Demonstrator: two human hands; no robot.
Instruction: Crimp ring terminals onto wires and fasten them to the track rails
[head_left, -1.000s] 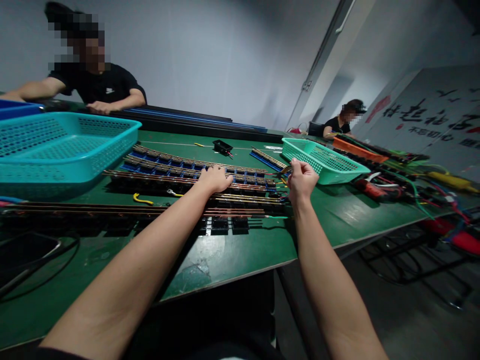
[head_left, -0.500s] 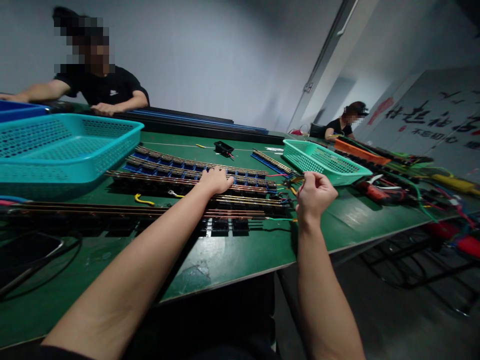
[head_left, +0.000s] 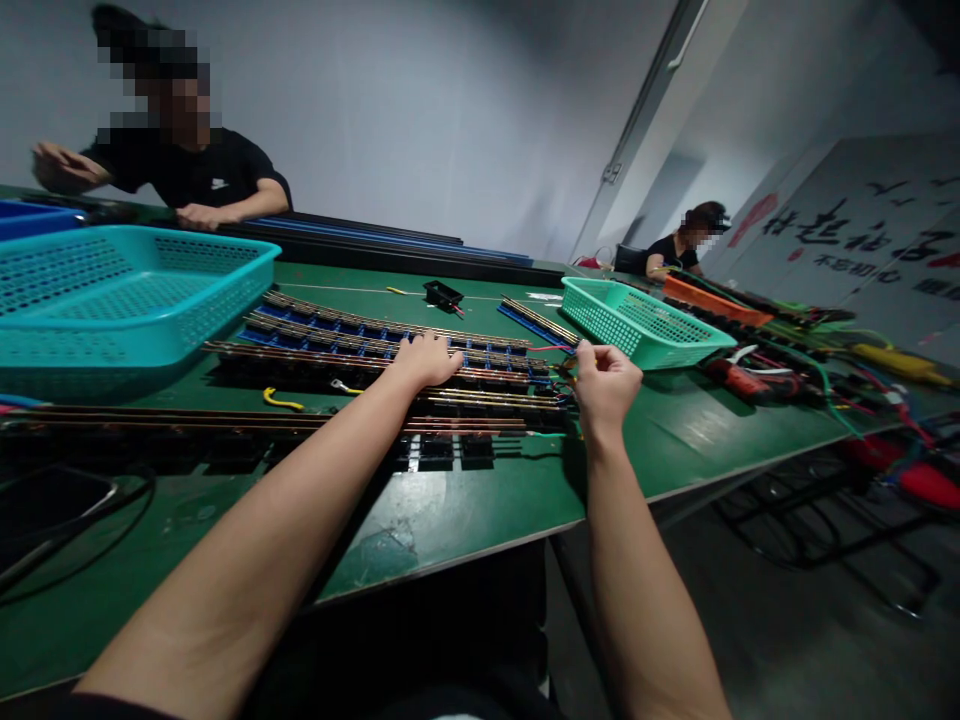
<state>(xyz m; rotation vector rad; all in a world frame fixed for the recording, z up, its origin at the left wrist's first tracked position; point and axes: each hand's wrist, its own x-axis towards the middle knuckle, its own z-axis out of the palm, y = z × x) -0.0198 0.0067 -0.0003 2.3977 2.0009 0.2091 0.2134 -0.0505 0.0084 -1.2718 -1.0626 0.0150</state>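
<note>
My left hand lies across the long strips of copper-coloured bars, which sit on blue and black holders; its fingers are spread over the bars and their tips are partly hidden. At the strips' right end, my right hand is closed in a pinch. A thin red wire runs from the strips to its fingertips and appears pinched there. Below that hand, a green wire sticks out from the nearest strip. A yellow wire with a bent end lies between the strips at left.
A large turquoise basket stands at left, a green basket at right. Beyond the right hand lie a red-handled tool and tangled wires. A small black tray sits farther back. Two people sit along the far side.
My right hand has moved left and slightly down, to the red wire's end. My left hand stays on the strips. The person at left has raised one hand.
</note>
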